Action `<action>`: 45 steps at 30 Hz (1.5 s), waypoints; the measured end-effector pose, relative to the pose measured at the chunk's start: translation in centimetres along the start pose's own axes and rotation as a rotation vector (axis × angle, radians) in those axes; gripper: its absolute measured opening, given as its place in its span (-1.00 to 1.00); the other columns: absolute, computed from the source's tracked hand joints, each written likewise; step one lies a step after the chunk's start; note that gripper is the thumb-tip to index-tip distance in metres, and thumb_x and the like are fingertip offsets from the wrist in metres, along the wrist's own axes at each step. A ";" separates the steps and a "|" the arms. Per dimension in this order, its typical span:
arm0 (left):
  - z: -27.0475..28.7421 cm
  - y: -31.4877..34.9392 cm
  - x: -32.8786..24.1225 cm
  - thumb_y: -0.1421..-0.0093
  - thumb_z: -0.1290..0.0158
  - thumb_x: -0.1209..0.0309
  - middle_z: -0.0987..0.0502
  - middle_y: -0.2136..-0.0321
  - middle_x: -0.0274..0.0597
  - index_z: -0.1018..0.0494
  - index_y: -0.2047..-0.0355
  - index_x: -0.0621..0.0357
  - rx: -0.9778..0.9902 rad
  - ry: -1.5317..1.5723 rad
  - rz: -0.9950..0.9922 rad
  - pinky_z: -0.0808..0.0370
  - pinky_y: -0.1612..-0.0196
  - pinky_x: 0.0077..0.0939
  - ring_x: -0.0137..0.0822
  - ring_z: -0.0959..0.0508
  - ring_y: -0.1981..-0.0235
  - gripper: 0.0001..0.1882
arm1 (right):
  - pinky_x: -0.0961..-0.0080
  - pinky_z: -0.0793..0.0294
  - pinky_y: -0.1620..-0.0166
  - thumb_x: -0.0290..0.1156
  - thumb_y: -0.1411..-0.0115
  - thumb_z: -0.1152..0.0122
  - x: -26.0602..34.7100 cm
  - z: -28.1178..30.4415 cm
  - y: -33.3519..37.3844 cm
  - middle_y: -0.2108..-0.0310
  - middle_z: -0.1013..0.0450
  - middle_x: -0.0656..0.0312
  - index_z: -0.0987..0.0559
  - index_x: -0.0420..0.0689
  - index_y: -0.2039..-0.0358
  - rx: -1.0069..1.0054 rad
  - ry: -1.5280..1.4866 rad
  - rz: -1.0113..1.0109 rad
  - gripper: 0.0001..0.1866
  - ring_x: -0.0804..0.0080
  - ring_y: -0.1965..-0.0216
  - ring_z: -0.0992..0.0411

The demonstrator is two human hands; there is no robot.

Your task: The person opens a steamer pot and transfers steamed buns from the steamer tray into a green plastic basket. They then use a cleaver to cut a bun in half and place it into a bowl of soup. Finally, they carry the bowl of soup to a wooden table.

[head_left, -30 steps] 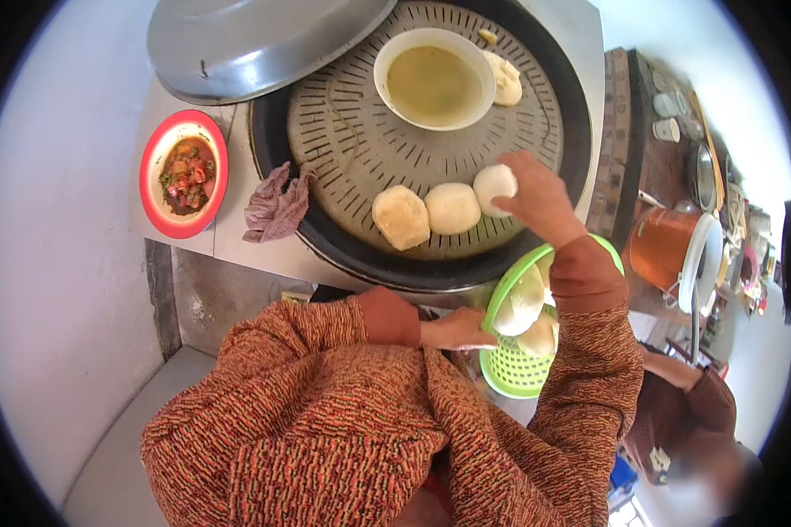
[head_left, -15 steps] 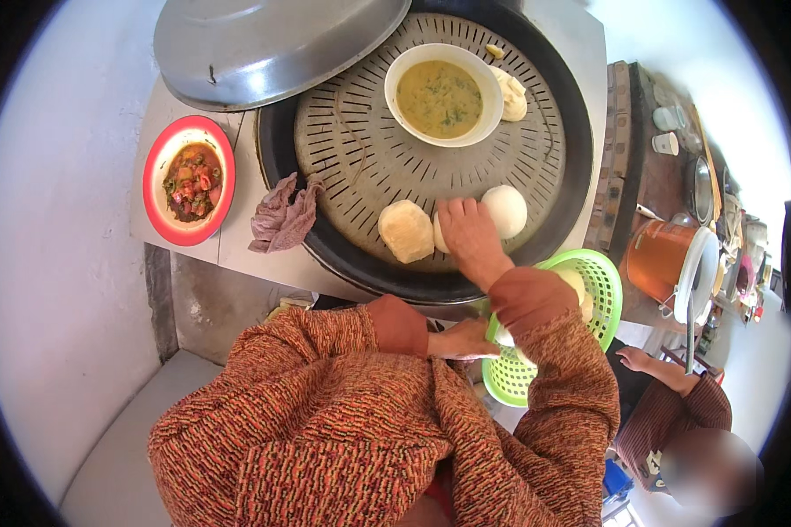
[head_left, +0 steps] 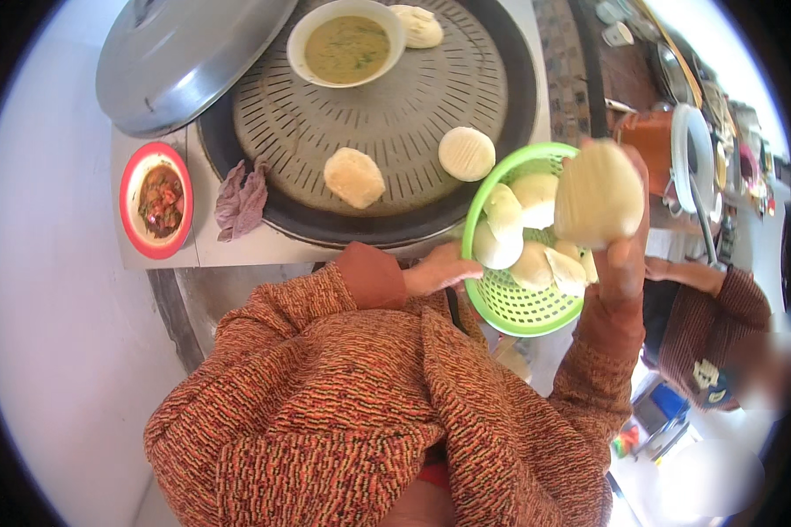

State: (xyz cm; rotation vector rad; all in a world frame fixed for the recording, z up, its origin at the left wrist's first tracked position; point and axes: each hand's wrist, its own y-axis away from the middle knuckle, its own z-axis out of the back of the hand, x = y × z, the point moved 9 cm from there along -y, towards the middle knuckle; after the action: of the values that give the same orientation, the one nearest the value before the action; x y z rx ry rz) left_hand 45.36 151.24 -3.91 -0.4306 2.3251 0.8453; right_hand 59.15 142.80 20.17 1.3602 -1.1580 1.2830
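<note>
One pale bun (head_left: 599, 193) is up in your right hand (head_left: 631, 255), with your fingers closed around it, above the right side of the green basket (head_left: 520, 316). Your left hand (head_left: 438, 270) is clamped on the basket's left rim. More buns (head_left: 536, 193) lie in a heap inside the basket. Just past it, a round white bun (head_left: 467, 155) and a lumpy tan bun (head_left: 354, 176) sit apart on the gray rack (head_left: 369, 123) with slits, inside the big black pan (head_left: 395, 227). Farther back on the rack, a white bowl (head_left: 295, 54) holds soup, with a creamy lump (head_left: 420, 28) beside it. To the left, a shiny lid (head_left: 185, 57) covers part of the pan's edge. A purplish cloth (head_left: 240, 202) and a red-rimmed dish (head_left: 126, 206) of food are on the desk (head_left: 215, 253). Another person (head_left: 703, 325) is off to your right.
</note>
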 end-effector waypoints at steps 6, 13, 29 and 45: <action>-1.1 0.6 -2.1 -0.01 -0.03 0.39 -0.44 0.14 -0.14 -0.24 -0.06 0.26 0.005 0.044 0.020 -0.46 0.08 -0.39 -0.36 -0.45 0.12 -0.44 | 0.33 -0.23 -0.15 -0.30 0.39 -0.59 -7.1 5.0 13.6 -0.08 -0.19 0.11 -0.18 -0.12 -0.14 -0.145 0.594 -0.245 0.05 0.24 -0.12 -0.19; -0.8 1.2 -3.6 0.04 0.00 0.43 -0.42 0.13 -0.15 -0.23 -0.07 0.25 -0.132 0.209 -0.052 -0.45 0.06 -0.40 -0.33 -0.45 0.15 -0.41 | 0.20 -0.12 -0.18 -0.37 -0.05 -0.28 -7.3 8.3 26.0 -0.14 -0.11 -0.02 -0.17 -0.16 -0.16 -0.767 1.023 -0.078 -0.30 0.07 -0.16 -0.12; 6.1 4.2 -13.8 0.11 -0.26 0.19 -0.46 0.59 -0.19 -0.43 0.32 0.19 -0.649 -0.793 -0.296 -0.42 0.47 -0.44 -0.35 -0.46 0.55 -0.57 | 0.13 -0.23 -0.17 -0.23 -0.33 0.16 -22.3 9.0 27.6 -0.17 -0.19 0.06 -0.13 -0.13 -0.22 -0.803 -0.835 -0.508 -0.50 0.16 -0.14 -0.22; 8.4 -9.8 -19.3 0.19 -0.26 0.34 -0.40 0.09 -0.05 -0.31 -0.03 0.09 -0.366 -1.606 -0.417 -0.34 0.00 -0.23 -0.04 -0.42 0.06 -0.31 | 0.20 -0.28 -0.12 -0.26 -0.32 0.13 -22.8 9.0 27.8 -0.09 -0.27 0.08 -0.19 -0.19 -0.16 -0.784 -0.867 -0.476 -0.54 0.19 -0.08 -0.29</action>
State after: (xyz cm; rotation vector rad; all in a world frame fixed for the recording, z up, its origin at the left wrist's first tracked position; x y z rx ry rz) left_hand 68.33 151.24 -0.94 -0.1948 0.5865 0.8645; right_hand 32.54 130.86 -2.65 1.4401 -1.5289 -0.1861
